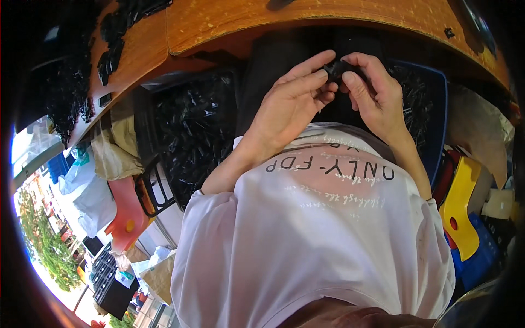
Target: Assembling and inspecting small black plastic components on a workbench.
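Observation:
A small black plastic part (336, 70) is held between my two hands, above my lap and just short of the table edge. My left hand (295, 101) pinches its left end with the thumb and fingertips, the palm turned partly up. On the other side my right hand (377, 95) has thumb and forefinger closed around it. Fingers cover much of the part, so its exact kind cannot be made out.
The wooden table (246, 15) curves across the top, with black parts (111, 57) heaped at its left. A dark bin (236, 93) of black pieces stands left of my lap, a blue-rimmed bin (445, 104) at the right. Red (127, 210) and yellow (464, 202) plastic pieces flank me.

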Tool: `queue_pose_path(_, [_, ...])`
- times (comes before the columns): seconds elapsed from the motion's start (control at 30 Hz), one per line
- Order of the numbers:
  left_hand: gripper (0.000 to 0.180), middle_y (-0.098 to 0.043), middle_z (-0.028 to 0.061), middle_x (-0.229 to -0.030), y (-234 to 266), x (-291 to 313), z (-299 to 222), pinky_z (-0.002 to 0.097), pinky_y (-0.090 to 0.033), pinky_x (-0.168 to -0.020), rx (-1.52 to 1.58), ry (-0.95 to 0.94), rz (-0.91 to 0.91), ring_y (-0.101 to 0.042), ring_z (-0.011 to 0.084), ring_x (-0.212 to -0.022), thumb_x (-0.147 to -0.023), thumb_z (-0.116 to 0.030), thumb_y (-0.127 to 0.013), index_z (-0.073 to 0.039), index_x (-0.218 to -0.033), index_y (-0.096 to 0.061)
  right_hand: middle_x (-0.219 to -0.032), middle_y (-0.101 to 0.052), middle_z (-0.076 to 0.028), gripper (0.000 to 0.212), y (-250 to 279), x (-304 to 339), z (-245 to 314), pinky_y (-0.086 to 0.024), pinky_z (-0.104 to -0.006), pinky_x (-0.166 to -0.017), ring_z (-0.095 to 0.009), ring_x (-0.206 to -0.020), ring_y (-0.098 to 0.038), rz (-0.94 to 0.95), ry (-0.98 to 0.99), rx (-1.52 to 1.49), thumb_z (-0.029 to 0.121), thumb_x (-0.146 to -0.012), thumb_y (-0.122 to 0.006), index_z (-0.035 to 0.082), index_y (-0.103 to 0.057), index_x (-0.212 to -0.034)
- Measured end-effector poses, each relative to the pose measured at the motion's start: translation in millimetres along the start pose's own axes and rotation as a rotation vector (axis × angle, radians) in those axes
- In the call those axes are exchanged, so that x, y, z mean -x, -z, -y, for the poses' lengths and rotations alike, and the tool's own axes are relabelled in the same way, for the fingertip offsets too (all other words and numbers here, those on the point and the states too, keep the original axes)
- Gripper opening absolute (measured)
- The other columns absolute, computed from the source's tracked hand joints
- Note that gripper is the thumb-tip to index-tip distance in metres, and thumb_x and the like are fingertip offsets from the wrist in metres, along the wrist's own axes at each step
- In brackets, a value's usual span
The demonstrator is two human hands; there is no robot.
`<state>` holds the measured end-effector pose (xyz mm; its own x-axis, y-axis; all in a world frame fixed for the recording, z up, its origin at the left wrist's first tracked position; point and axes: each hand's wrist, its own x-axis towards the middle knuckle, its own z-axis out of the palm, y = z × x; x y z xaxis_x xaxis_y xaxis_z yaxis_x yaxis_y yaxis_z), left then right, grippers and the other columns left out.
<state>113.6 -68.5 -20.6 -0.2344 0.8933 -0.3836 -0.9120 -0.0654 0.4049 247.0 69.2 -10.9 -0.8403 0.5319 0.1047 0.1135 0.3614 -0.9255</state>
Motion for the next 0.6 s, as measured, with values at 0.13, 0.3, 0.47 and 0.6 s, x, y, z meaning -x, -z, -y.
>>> queue_pose_path(0.13, [0.034, -0.066, 0.0099, -0.114, 5, -1, 1, 0.0330, -0.051, -0.095, 0.044, 0.028, 0.071, -0.065, 0.0198, -0.103, -0.102, -0.012, -0.056, 0.000, -0.134, -0.052, -0.089, -0.067, -0.005, 0.020, 3, 1, 1, -0.050, -0.0227, -0.066, -0.009, -0.074, -0.061, -0.006, -0.085, -0.091, 0.012, -0.100, -0.063, 0.000, -0.061, -0.116])
queue_pose_path(0.3, [0.027, -0.068, 0.0116, -0.116, 9, -3, 3, 0.0321, -0.055, -0.090, -0.002, 0.019, 0.097, -0.069, 0.0203, -0.101, -0.104, -0.011, -0.053, 0.000, -0.128, -0.056, -0.088, -0.066, -0.002, 0.021, 13, 2, 2, -0.049, -0.0216, -0.066, -0.007, -0.073, -0.059, 0.018, -0.077, -0.224, 0.014, -0.099, -0.065, 0.002, -0.065, -0.116])
queue_pose_path(0.47, [0.028, -0.068, 0.0122, -0.111, 11, -2, 1, 0.0310, -0.055, -0.087, -0.056, 0.044, 0.103, -0.069, 0.0199, -0.096, -0.103, -0.014, -0.056, 0.000, -0.127, -0.055, -0.088, -0.067, -0.004, 0.020, 19, -2, 6, -0.050, -0.0227, -0.066, -0.009, -0.071, -0.061, 0.076, 0.003, -0.079, 0.013, -0.099, -0.065, 0.002, -0.065, -0.116])
queue_pose_path(0.6, [0.027, -0.069, 0.0112, -0.106, 11, -3, 4, 0.0279, -0.053, -0.079, -0.088, 0.054, 0.108, -0.067, 0.0160, -0.088, -0.102, -0.014, -0.057, 0.001, -0.124, -0.057, -0.088, -0.069, -0.009, 0.019, 20, -3, 5, -0.052, -0.0258, -0.064, -0.017, -0.069, -0.066, 0.099, 0.188, 0.033, 0.006, -0.095, -0.066, 0.003, -0.065, -0.114])
